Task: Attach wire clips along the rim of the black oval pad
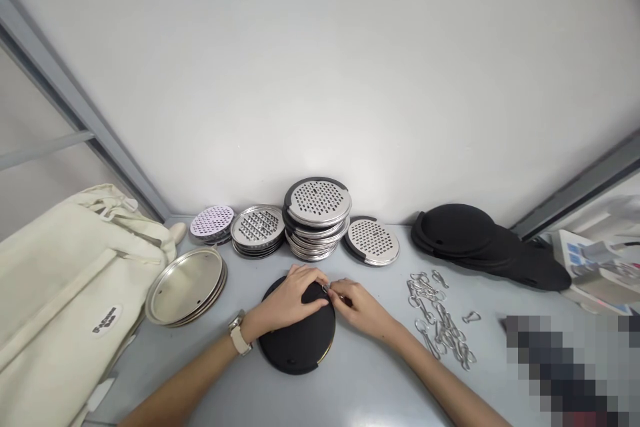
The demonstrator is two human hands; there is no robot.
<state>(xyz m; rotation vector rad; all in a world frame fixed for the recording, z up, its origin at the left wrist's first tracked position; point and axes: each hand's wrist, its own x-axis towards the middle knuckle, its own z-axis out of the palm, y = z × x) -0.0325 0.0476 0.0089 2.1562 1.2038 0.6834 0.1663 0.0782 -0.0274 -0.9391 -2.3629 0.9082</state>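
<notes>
A gray table (380, 393) fills the lower frame, with a canvas bag (65, 293) at the left, stacked round metal graters (316, 203) at upper center, and black round covers (480, 243) at upper right. A heap of metal clips (437, 320) lies right of center. At lower center, the left hand (287, 297) lies spread, pressing on a black disc (300, 340). The right hand (357, 303) pinches a small metal clip (326, 288) at the disc's edge. Weak finger pressure could let the clip slip; easing the left hand could let the disc slide.
</notes>
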